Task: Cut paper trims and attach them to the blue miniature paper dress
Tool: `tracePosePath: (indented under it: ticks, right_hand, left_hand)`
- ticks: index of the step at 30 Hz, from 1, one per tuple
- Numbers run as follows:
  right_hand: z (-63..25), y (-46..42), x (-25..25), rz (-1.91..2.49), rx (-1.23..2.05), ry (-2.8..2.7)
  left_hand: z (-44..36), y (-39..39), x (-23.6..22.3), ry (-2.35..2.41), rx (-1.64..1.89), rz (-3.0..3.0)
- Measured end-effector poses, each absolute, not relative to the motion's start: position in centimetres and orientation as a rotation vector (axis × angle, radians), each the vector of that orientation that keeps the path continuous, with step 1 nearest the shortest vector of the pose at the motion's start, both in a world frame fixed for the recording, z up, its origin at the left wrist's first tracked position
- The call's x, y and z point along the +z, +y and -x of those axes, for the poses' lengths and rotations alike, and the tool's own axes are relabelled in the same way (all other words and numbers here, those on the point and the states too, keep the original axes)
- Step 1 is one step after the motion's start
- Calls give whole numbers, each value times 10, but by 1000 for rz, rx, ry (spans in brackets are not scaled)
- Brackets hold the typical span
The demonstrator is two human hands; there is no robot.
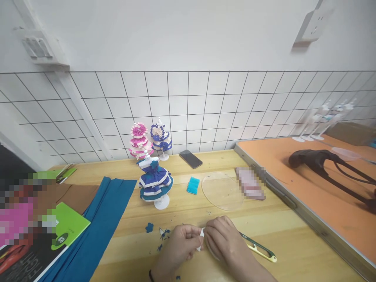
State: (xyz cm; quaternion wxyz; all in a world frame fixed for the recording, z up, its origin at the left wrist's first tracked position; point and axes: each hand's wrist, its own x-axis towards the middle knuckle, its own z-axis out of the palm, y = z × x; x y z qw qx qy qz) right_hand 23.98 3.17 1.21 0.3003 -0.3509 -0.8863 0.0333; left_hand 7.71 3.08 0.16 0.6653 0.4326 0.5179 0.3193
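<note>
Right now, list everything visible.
dress stands: three, pink, blue, teal, left
phone: one, dark, back
pad: one, turquoise, centre
dish: one, clear, centre
packet: one, pink, right
cloths: two, teal, brown, left
papers: several, green, black, left
scraps: several, blue, front
tool: one, green-yellow, front
object: one, black, right
box: one, brown, right
figures: three, white, right
fixtures: two, white, wall
tables: two, wooden left, orange right
piece: one, white, between hands
left hand, right hand: two, front
</note>
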Motion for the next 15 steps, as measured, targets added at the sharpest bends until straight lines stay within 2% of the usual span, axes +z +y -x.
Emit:
tracePosePath:
  ticks: [15]
  right_hand:
    - [-242,34,9,1142,502,-2185]
  left_hand:
    - [-75,32,-2,1135,685,-1020]
